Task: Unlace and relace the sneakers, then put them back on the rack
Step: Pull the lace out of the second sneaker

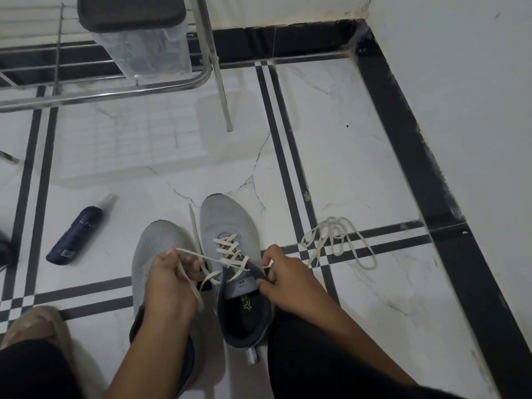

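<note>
Two grey mesh sneakers stand side by side on the tiled floor, toes pointing away from me. The right sneaker (227, 223) carries a cream lace (227, 249) crossed through its eyelets. My left hand (169, 280) pinches one end of that lace above the left sneaker (157, 243), which shows no lace. My right hand (283, 276) pinches the right sneaker's collar and the other lace end at its right side. A second cream lace (336, 240) lies loose in a heap on the floor to the right.
A metal shoe rack (115, 90) stands ahead at the top left, with a clear plastic bin with a dark lid (138, 30) on it. A dark spray bottle (76, 234) lies on the floor to the left. The white wall with black skirting (431, 168) runs along the right.
</note>
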`<control>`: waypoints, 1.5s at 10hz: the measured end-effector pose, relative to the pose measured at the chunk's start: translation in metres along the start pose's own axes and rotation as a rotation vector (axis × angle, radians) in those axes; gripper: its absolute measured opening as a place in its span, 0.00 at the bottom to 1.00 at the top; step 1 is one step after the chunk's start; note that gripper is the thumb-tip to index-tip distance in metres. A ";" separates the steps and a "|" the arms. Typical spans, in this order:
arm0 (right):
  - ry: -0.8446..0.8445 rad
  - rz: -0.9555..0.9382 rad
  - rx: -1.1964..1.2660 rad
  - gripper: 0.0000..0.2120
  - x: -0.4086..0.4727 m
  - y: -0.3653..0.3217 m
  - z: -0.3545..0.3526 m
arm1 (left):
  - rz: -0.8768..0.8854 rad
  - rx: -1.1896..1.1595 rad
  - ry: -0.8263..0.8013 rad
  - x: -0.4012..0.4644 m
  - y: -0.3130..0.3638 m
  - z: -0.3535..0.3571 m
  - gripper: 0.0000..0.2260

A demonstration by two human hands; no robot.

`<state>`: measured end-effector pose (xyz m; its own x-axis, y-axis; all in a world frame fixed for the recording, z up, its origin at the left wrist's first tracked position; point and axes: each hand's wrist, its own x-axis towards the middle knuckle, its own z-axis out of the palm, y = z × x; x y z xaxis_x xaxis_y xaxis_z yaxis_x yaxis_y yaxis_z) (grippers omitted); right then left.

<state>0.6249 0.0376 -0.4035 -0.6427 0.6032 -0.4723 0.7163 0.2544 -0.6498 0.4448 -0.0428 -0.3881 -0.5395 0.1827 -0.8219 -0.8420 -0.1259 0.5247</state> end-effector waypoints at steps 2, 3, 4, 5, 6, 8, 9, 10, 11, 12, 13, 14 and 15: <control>0.008 0.003 -0.150 0.20 -0.005 -0.004 -0.009 | 0.466 0.742 0.201 0.009 0.045 -0.010 0.15; 0.174 -0.164 -0.275 0.20 -0.002 -0.018 -0.013 | 0.892 1.256 0.171 -0.009 0.036 -0.016 0.19; 0.173 -0.343 -0.341 0.10 0.011 -0.024 -0.008 | 0.688 1.513 -0.157 -0.030 0.017 -0.016 0.06; 0.143 -0.448 -0.453 0.07 0.017 -0.021 0.006 | 0.509 1.716 -0.380 -0.033 -0.010 -0.022 0.07; 0.085 -0.405 -0.303 0.05 0.020 -0.020 0.011 | 0.701 1.740 -0.330 -0.033 -0.023 -0.026 0.03; 0.044 0.359 0.996 0.19 0.014 -0.019 -0.033 | 0.682 1.652 -0.307 -0.024 -0.024 -0.030 0.10; -0.001 0.082 0.029 0.13 0.013 -0.023 -0.024 | 0.698 1.692 -0.345 -0.021 -0.026 -0.029 0.09; -0.016 -0.228 -0.392 0.13 0.015 -0.031 -0.005 | 0.683 1.668 -0.374 -0.018 -0.025 -0.030 0.06; 0.069 -0.332 -0.428 0.08 0.022 -0.028 0.010 | 0.690 1.690 -0.396 -0.018 -0.025 -0.031 0.06; 0.063 0.034 0.370 0.06 0.018 -0.039 -0.004 | 0.695 1.678 -0.392 -0.015 -0.024 -0.034 0.07; 0.190 0.339 1.715 0.09 0.014 -0.037 -0.045 | 0.650 1.652 -0.376 -0.014 -0.023 -0.036 0.09; 0.309 0.285 1.141 0.09 0.014 -0.027 -0.061 | 0.603 1.650 -0.370 -0.015 -0.023 -0.037 0.10; 0.263 0.164 0.459 0.09 0.015 -0.028 -0.050 | 0.578 1.683 -0.386 -0.012 -0.019 -0.036 0.08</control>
<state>0.6082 0.0776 -0.3624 -0.4005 0.7907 -0.4630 0.5714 -0.1794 -0.8008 0.4681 -0.0776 -0.3961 -0.4992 0.6985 -0.5127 0.4524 0.7147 0.5333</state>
